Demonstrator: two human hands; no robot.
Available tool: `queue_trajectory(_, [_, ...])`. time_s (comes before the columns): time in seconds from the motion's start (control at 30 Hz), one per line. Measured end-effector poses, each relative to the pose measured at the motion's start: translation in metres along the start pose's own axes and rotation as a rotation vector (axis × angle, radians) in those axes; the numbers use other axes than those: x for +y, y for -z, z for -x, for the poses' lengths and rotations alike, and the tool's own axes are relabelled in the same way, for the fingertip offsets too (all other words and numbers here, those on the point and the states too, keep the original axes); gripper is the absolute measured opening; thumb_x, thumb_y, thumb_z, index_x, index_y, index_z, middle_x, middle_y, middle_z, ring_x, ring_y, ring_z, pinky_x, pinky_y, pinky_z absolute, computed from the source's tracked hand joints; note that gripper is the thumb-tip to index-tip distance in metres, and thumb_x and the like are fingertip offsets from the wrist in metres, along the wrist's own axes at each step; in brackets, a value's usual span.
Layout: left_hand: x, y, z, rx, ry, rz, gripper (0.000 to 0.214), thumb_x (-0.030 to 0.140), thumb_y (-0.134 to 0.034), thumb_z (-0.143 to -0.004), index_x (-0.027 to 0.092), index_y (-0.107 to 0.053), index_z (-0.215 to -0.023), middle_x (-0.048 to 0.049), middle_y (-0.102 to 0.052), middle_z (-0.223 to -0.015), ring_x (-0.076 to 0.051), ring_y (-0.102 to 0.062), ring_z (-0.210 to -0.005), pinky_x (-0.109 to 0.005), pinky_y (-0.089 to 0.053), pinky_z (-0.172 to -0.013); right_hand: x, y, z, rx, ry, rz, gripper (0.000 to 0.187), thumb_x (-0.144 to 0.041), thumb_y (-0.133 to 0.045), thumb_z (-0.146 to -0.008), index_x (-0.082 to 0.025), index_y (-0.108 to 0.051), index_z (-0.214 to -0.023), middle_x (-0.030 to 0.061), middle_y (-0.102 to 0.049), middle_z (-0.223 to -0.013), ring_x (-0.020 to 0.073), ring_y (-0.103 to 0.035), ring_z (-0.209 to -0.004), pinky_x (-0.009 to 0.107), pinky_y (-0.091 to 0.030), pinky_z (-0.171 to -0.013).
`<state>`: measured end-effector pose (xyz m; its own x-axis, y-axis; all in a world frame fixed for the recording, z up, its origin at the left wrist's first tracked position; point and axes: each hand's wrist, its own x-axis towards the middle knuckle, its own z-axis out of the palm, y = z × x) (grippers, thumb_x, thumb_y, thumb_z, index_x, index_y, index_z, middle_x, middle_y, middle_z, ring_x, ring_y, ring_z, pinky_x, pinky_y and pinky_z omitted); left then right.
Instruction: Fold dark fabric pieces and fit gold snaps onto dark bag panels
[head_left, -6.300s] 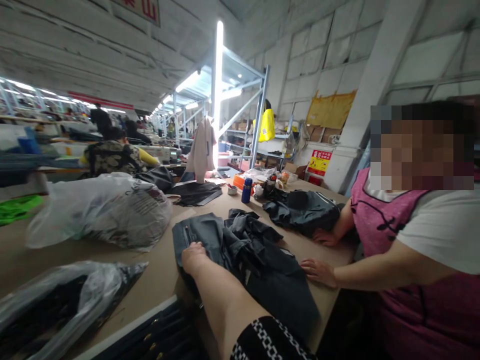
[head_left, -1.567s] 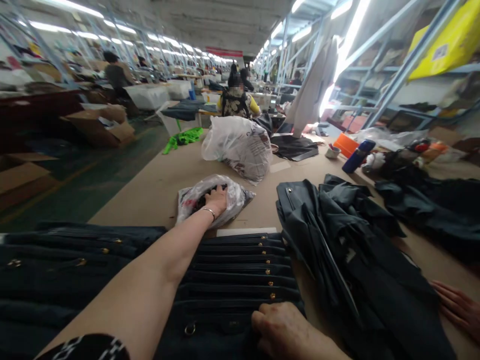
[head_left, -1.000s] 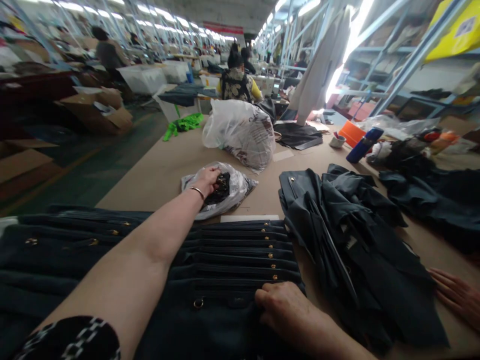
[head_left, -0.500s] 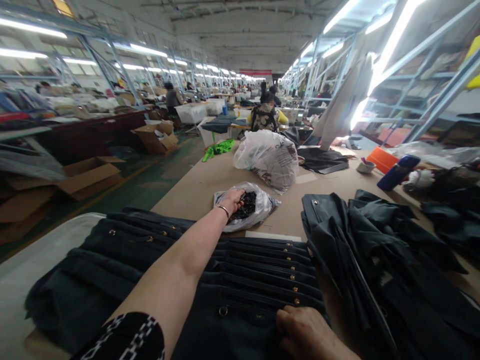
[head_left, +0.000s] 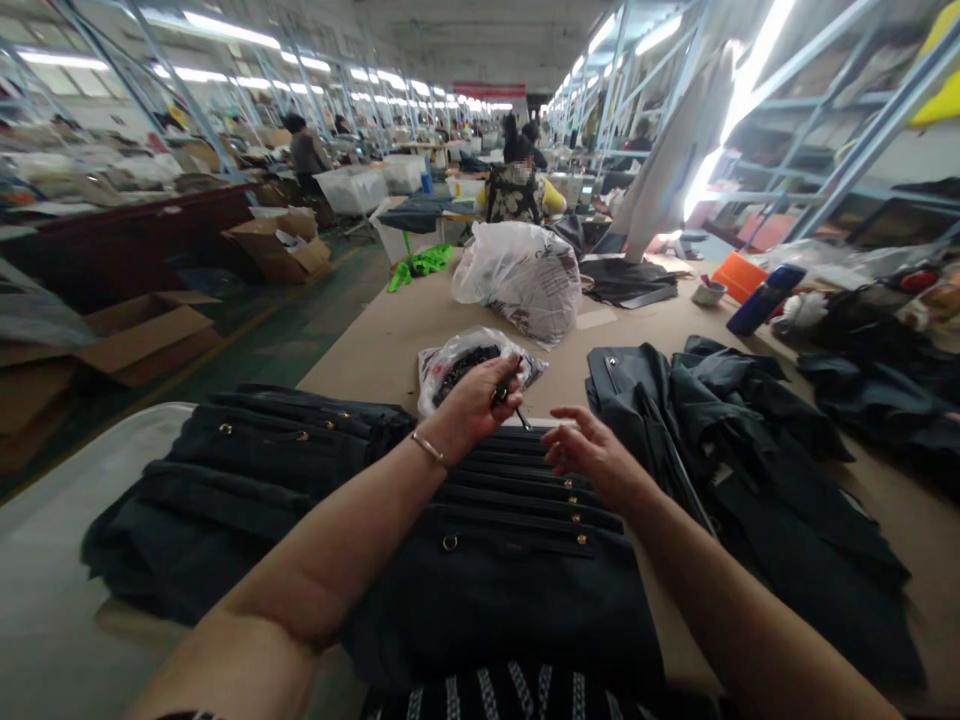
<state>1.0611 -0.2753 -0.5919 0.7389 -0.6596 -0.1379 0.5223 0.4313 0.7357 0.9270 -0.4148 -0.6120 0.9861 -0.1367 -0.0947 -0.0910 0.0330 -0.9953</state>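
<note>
My left hand (head_left: 478,402) is closed on a small dark piece (head_left: 504,393) and hovers over the far edge of a stack of dark garments with brass snaps (head_left: 480,520). Just behind it lies a clear plastic bag of small black parts (head_left: 465,362). My right hand (head_left: 585,452) floats beside the left, fingers loosely spread and holding nothing, above the same stack.
A heap of dark garments (head_left: 735,440) lies to the right on the brown table (head_left: 375,340). A big white plastic bag (head_left: 525,275), a blue bottle (head_left: 757,295) and an orange box (head_left: 739,272) stand farther back. Cardboard boxes (head_left: 142,335) sit on the floor at left; a seated person (head_left: 517,185) works beyond.
My left hand has come out of the bag of black parts holding a small piece and drawn back toward me. My right hand has lifted off the garment stack and moved up beside it.
</note>
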Motion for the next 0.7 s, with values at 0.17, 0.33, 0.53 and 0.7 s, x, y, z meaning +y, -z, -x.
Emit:
queue_trajectory(0.17, [-0.025, -0.008, 0.011, -0.026, 0.014, 0.055, 0.02, 0.03, -0.061, -0.083, 0.015, -0.049, -0.077, 0.0043, -0.048, -0.054, -0.006, -0.049, -0.039, -0.011, -0.036, -0.033, 0.015, -0.032, -0.013, -0.041, -0.127, -0.326, 0.049, -0.051, -0.069, -0.068, -0.02, -0.047, -0.099, -0.0041, -0.059, -0.066, 0.01, -0.057, -0.055, 0.024, -0.047, -0.054])
queue_trajectory(0.33, [-0.019, 0.002, 0.012, -0.059, -0.039, 0.028, 0.024, 0.031, -0.066, -0.079, 0.016, -0.048, -0.075, 0.0047, -0.045, -0.054, -0.006, -0.047, -0.038, -0.009, -0.023, -0.028, 0.012, -0.007, -0.02, 0.0, -0.008, -0.079, 0.035, -0.041, -0.071, -0.063, -0.017, -0.051, -0.08, -0.0084, -0.05, -0.05, 0.0071, -0.047, -0.043, 0.02, -0.036, -0.045])
queue_trajectory(0.53, [-0.026, 0.012, 0.006, 0.059, 0.066, -0.199, 0.022, 0.013, -0.067, -0.074, 0.017, -0.046, -0.075, 0.0048, -0.047, -0.056, -0.007, -0.048, -0.035, -0.011, -0.022, -0.026, -0.007, 0.035, -0.036, 0.132, 0.172, 0.424, 0.022, -0.036, -0.062, -0.07, -0.016, -0.054, -0.072, -0.0062, -0.052, -0.051, 0.0079, -0.046, -0.046, 0.022, -0.037, -0.049])
queue_trajectory(0.7, [-0.046, 0.005, -0.004, -0.047, 0.159, -0.199, 0.017, 0.019, -0.061, -0.081, 0.016, -0.046, -0.073, 0.0054, -0.042, -0.052, -0.005, -0.046, -0.035, -0.01, -0.025, -0.028, -0.01, 0.029, -0.043, 0.137, 0.48, 0.802, 0.011, -0.026, -0.06, -0.076, -0.016, -0.061, -0.072, -0.0034, -0.055, -0.061, 0.009, -0.047, -0.057, 0.022, -0.037, -0.058])
